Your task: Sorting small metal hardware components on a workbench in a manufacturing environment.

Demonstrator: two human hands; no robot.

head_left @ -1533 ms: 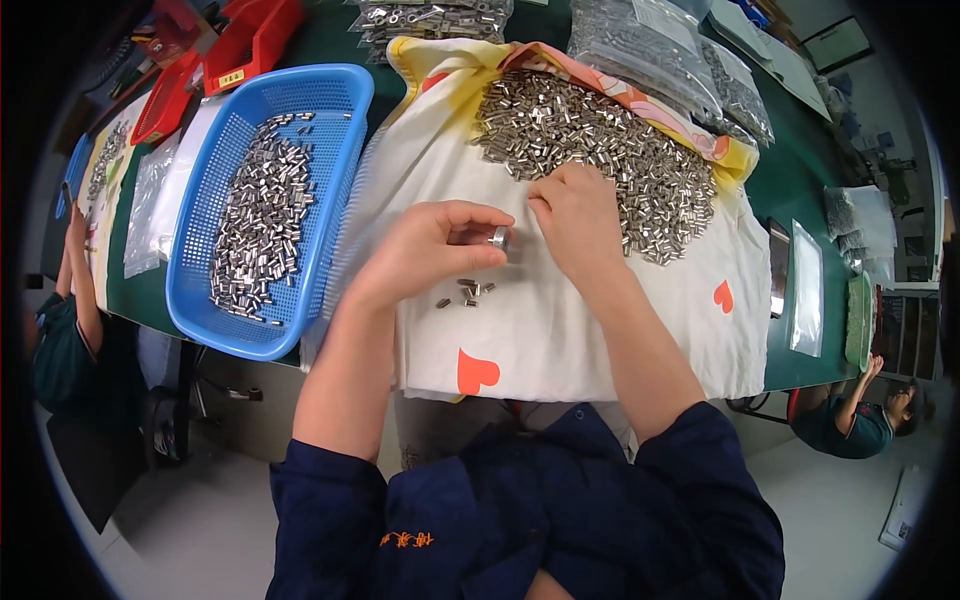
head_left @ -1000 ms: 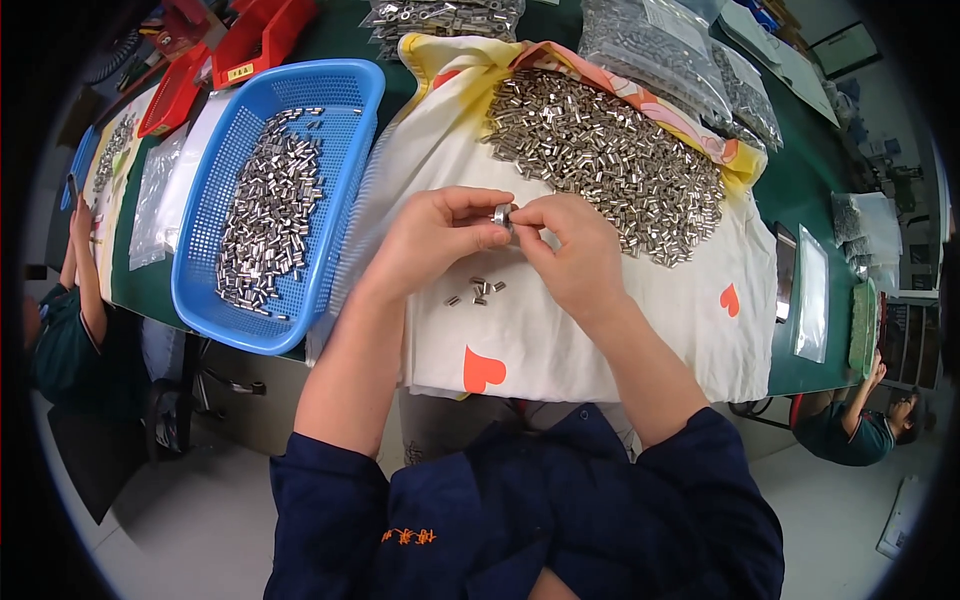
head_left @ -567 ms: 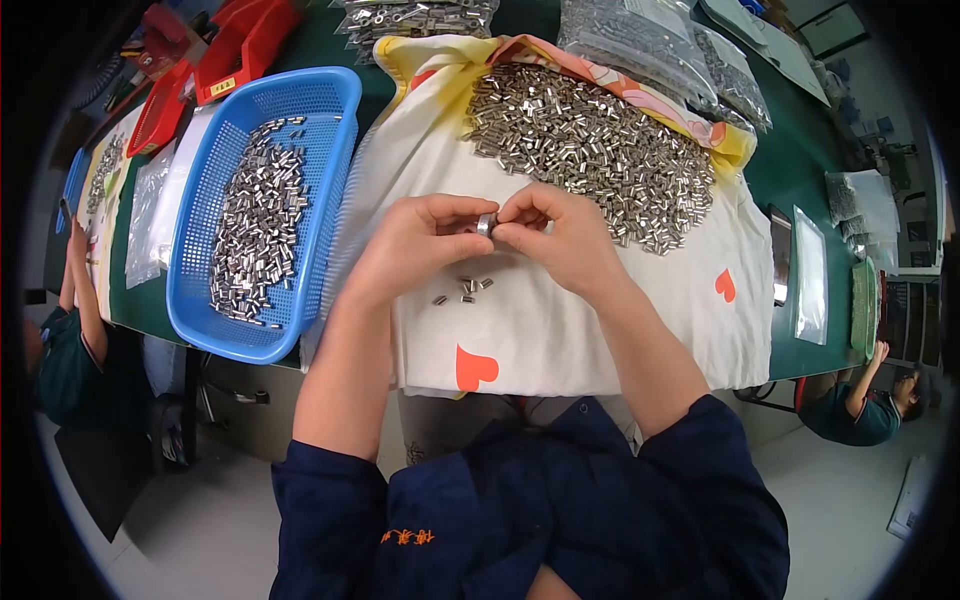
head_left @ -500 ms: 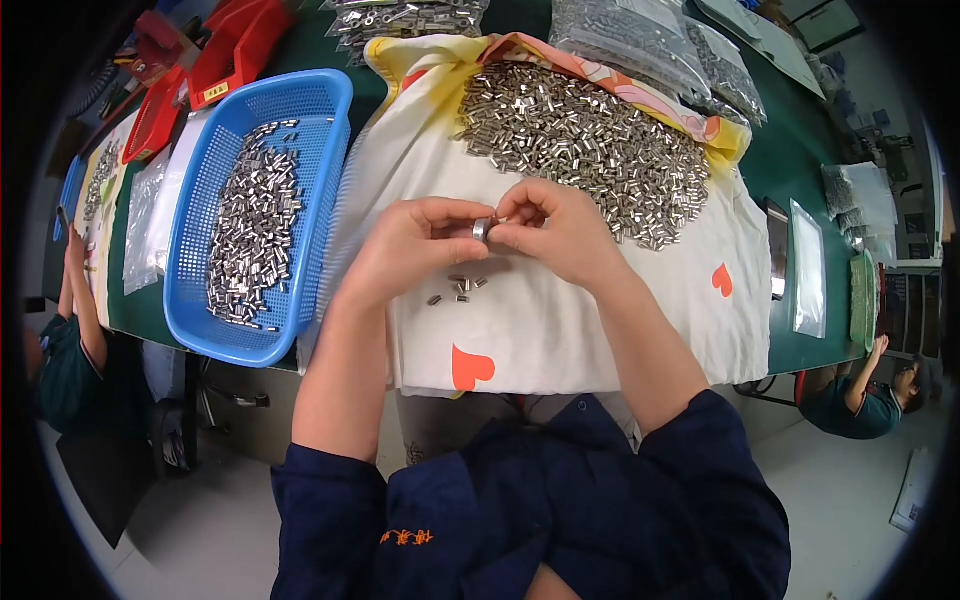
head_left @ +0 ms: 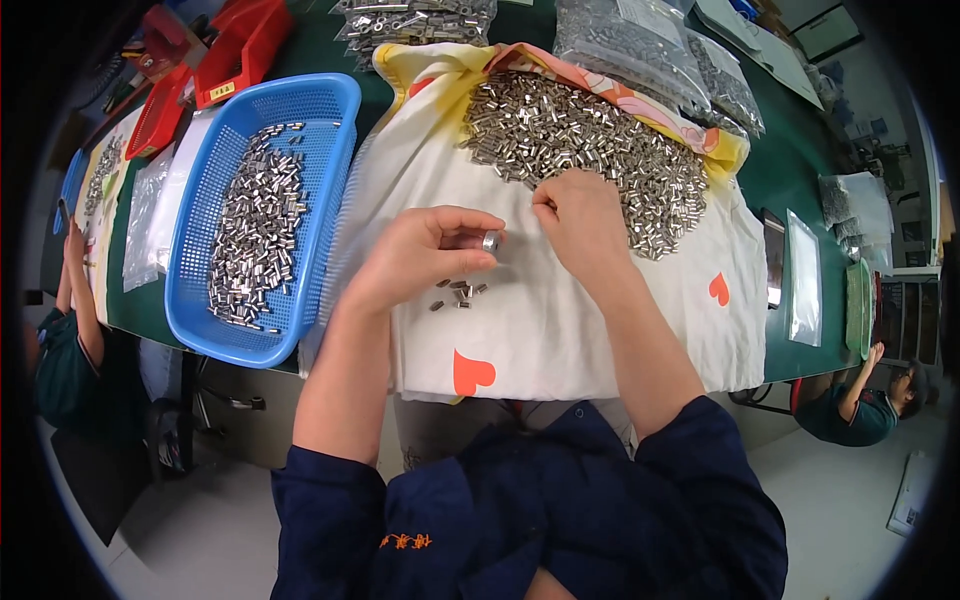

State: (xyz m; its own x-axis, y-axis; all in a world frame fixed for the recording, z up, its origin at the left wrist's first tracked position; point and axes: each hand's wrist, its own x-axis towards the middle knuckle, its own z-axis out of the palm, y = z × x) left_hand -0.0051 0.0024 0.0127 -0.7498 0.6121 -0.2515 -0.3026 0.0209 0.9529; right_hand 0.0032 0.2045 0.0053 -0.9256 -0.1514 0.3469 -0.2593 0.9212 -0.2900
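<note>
My left hand (head_left: 425,252) is closed, with a short silver metal ring (head_left: 491,241) pinched between thumb and fingers above the cloth. My right hand (head_left: 582,222) is at the near edge of a big heap of small metal sleeves (head_left: 590,125), its fingers curled together and pointing down at the heap. Whatever its fingertips grip, if anything, is hidden. Under my left hand, several loose sleeves (head_left: 463,292) lie on a white cloth (head_left: 560,345) printed with red hearts.
A blue plastic basket (head_left: 350,110) of similar sleeves stands at the left, with red bins (head_left: 240,50) behind it. Filled clear bags (head_left: 630,50) lie at the back. To the right are a phone (head_left: 773,258) and a flat clear bag (head_left: 804,275). Other people sit at both sides.
My right hand has left the ring and moved right and away from me to the edge of the heap. My left hand still holds the ring and has shifted slightly nearer to me.
</note>
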